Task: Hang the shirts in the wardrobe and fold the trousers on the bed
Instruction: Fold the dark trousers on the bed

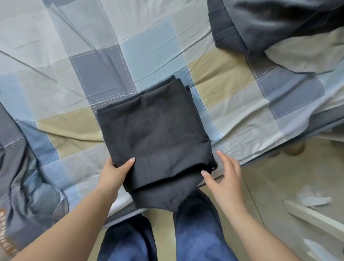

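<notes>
Black trousers [157, 135] lie folded into a thick square on the checked bed sheet [124, 49], their near end hanging over the bed's front edge. My left hand [114, 172] grips the near left corner of the fold, thumb on top and fingers underneath. My right hand [224, 175] is at the near right corner with fingers straight, its thumb tip touching the cloth.
A dark grey garment [270, 17] lies bunched at the bed's far right over a pale cloth [309, 53]. A grey printed garment [13, 176] lies crumpled at the left. A white frame edge [319, 222] stands on the floor at the right. My jeans-clad legs [191, 238] are against the bed.
</notes>
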